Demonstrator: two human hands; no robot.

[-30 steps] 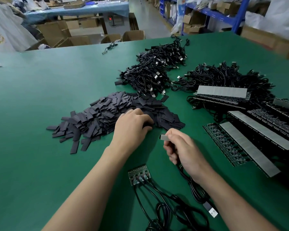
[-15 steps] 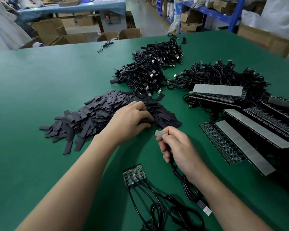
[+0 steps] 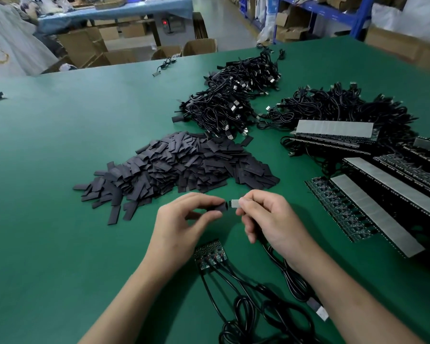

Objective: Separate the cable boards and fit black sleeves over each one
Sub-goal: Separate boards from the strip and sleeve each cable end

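Sleeve pile lay on the counter, cable heap just behind the pile, board strips well to the pile's right, small board cluster with its cables before the pile.

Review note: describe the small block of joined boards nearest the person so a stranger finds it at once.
On the green table, go to the near side. Just below the left hand lies a small block of joined boards. Unlike the long board strips at the right, it is short, has no grey strip, and its black cables trail toward the viewer.
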